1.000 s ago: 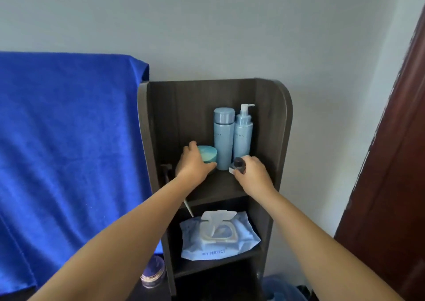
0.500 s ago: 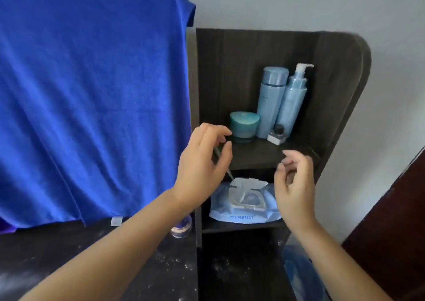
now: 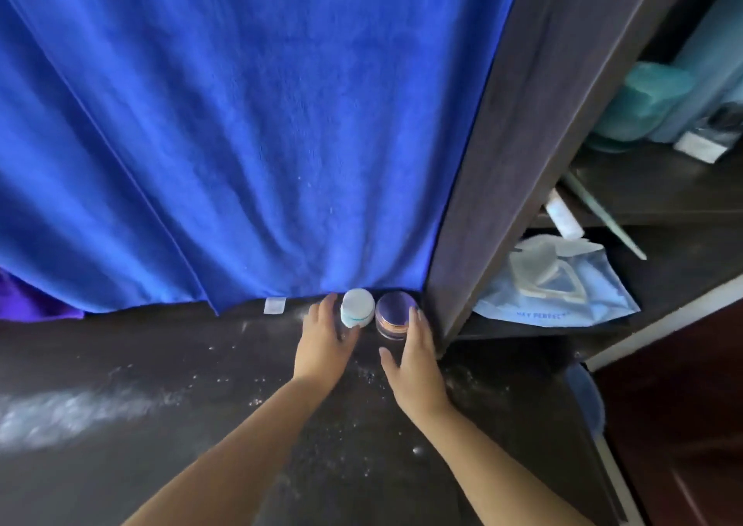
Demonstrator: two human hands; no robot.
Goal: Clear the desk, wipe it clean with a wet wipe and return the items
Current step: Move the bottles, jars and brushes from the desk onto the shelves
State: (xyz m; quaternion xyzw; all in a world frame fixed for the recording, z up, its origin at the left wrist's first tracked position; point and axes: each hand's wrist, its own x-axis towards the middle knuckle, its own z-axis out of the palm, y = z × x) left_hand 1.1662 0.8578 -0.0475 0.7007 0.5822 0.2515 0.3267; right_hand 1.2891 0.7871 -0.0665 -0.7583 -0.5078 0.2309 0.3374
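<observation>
The person leans over the dark bench [image 3: 120, 364], which carries white powdery dust in a smear at the left and small specks in the middle. Two small jars stand at the back edge, just under the hem of a blue towel [image 3: 241, 123] that hangs behind. The left hand [image 3: 323, 344] reaches the white-capped jar [image 3: 357, 311]; its fingers [image 3: 330, 304] curve around the left side of it, partly open, and they seem to touch it, though I cannot tell if the grip is closed. The right hand [image 3: 416, 358] lies against the purple-lidded jar [image 3: 396, 310], with fingers spread loosely along its right side and the thumb apart, not closed on it. The two jars stand just beside each other. To the right is a dark wooden shelf unit [image 3: 502, 143]; on its lower shelf lies a pack of wet wipes [image 3: 563, 304] with the lid flipped up, and on the upper shelf stands a teal jar [image 3: 639, 103], blurred.
</observation>
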